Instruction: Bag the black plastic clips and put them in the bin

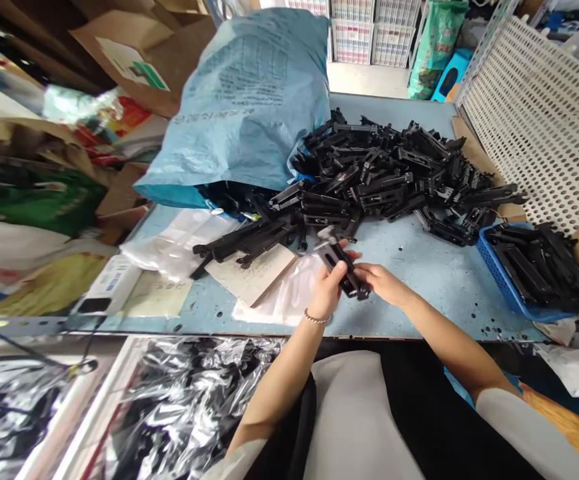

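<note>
My left hand [328, 288], with a beaded bracelet at the wrist, is closed around a long black slotted part [342, 261]. The part is held tilted above the front of the table, and its upper end is blurred. At its lower right end, my right hand [382, 283] has its fingers pressed together against the same part. Behind both hands spreads a heap of similar black parts [379, 173]. Several more black parts [257, 237] lie to the left, partly over a piece of cardboard [252, 273].
A large blue sack [249, 100] stands at the back left, its mouth over black parts. On the right, a blue basket [500, 277] holds more of them beside a white perforated panel [544, 113]. Clear plastic bags [169, 243] and a white box [112, 283] lie left.
</note>
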Demonstrator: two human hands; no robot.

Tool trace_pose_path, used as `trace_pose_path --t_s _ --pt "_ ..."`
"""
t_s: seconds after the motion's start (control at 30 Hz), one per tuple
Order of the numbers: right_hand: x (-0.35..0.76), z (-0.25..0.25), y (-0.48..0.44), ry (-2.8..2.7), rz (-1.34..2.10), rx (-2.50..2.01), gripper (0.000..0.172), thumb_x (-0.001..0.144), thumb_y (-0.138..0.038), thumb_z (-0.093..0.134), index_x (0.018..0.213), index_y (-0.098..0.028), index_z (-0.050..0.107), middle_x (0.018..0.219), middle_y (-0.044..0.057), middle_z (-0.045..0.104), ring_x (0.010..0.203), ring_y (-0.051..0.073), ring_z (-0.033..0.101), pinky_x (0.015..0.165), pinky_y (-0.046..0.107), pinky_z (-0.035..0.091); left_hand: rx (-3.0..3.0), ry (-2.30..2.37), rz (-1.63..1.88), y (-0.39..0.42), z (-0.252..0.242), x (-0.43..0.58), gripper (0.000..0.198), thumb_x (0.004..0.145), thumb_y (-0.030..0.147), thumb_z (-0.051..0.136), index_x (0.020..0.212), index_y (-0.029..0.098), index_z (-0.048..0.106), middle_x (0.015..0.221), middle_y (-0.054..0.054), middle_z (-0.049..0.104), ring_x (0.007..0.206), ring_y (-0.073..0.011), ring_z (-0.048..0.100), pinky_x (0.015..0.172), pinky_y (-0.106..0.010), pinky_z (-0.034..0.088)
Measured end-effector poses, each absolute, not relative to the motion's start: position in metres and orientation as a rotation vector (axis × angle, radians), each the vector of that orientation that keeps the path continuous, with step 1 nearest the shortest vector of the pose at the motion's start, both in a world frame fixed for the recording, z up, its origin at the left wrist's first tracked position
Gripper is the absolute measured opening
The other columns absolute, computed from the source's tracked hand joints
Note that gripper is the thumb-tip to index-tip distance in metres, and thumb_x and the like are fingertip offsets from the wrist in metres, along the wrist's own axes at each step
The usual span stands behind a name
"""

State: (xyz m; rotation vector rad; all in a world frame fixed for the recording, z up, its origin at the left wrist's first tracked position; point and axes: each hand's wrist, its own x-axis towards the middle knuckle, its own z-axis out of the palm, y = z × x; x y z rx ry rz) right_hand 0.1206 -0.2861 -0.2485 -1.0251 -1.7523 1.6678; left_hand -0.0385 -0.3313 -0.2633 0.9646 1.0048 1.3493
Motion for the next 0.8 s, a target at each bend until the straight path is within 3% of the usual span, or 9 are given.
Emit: trace_pose_path --t_s 0.13,0.3,0.37,0.43,0.5,0.57,0.63,0.7,0.8 --pt "0.159 -0.225 -0.32 -1.934 1.267 -1.041 0.033 0.097 -0.054 0.057 0.089 -0.024 0.069 0.086 0.004 0.065 0.087 0.023 0.06 0.084 0.039 0.05 0.896 0.9 1.283 -0.346 -0.238 -0.019 0.058 0.082 0.053 0.076 0.124 0.017 0.059 0.09 -0.003 0.067 0.081 -0.0186 0.07 0.075 -0.032 0.058" --pt "0.182 -0.196 -0.32 -1.978 0.814 -1.122 0.038 0.1 -0.059 0.048 0.093 -0.023 0.059 0.089 0.006 0.06 0.08 0.02 0.054 0.073 0.035 0.045 0.818 0.923 1.064 -0.357 -0.228 -0.005 0.054 0.076 0.054 0.08 0.109 0.015 0.063 0.071 0.002 0.061 0.058 -0.012 0.058 0.057 -0.025 0.048" --pt "0.18 -0.193 -0.316 -1.954 0.92 -1.176 0.042 0.098 -0.063 0.05 0.085 -0.023 0.056 0.082 0.004 0.057 0.078 0.019 0.052 0.07 0.032 0.043 0.837 0.934 0.998 -0.36 -0.227 0.002 0.051 0.075 0.056 0.08 0.101 0.015 0.063 0.067 0.003 0.061 0.055 -0.0115 0.056 0.053 -0.024 0.044" --pt "0.177 -0.196 -0.313 -1.804 1.283 -1.185 0.048 0.098 -0.066 0.047 0.077 -0.023 0.05 0.069 0.0 0.048 0.065 0.016 0.045 0.059 0.029 0.039 0.887 0.998 0.987 -0.362 -0.228 0.007 0.049 0.074 0.055 0.081 0.097 0.016 0.063 0.066 0.003 0.061 0.055 -0.0111 0.055 0.053 -0.024 0.042" --pt "0.173 -0.201 -0.312 -1.588 1.634 -1.143 0.054 0.098 -0.071 0.04 0.074 -0.024 0.045 0.061 -0.004 0.038 0.053 0.012 0.035 0.05 0.027 0.032 0.935 1.073 1.025 -0.361 -0.229 0.009 0.05 0.072 0.052 0.085 0.1 0.016 0.064 0.066 0.003 0.061 0.057 -0.0108 0.054 0.053 -0.023 0.042" --pt "0.172 -0.205 -0.317 -1.559 1.732 -1.104 0.056 0.099 -0.072 0.033 0.076 -0.023 0.047 0.06 -0.005 0.037 0.05 0.012 0.032 0.048 0.026 0.03 0.891 1.095 1.082 -0.359 -0.229 0.008 0.054 0.071 0.052 0.085 0.105 0.016 0.064 0.066 0.004 0.061 0.057 -0.0106 0.054 0.053 -0.023 0.042" --pt "0.172 -0.205 -0.326 -1.832 1.517 -1.077 0.054 0.102 -0.067 0.032 0.084 -0.022 0.054 0.066 -0.002 0.047 0.057 0.013 0.042 0.054 0.027 0.036 0.744 1.045 1.129 -0.354 -0.228 0.004 0.06 0.072 0.055 0.084 0.112 0.016 0.064 0.068 0.004 0.06 0.055 -0.0098 0.054 0.051 -0.022 0.042" --pt "0.173 -0.203 -0.338 -2.234 1.08 -1.007 0.044 0.104 -0.059 0.041 0.09 -0.021 0.059 0.077 0.002 0.056 0.07 0.017 0.05 0.063 0.03 0.041 0.576 0.977 1.137 -0.35 -0.226 -0.001 0.063 0.071 0.055 0.085 0.116 0.015 0.064 0.073 0.004 0.06 0.055 -0.0084 0.053 0.05 -0.021 0.041" --pt "0.173 -0.203 -0.351 -2.647 0.527 -0.809 0.033 0.105 -0.043 0.048 0.085 -0.02 0.059 0.081 0.006 0.059 0.077 0.02 0.051 0.067 0.033 0.042 0.432 0.904 1.028 -0.346 -0.222 -0.003 0.064 0.066 0.052 0.089 0.111 0.013 0.065 0.078 0.003 0.059 0.056 -0.0073 0.053 0.049 -0.021 0.04"
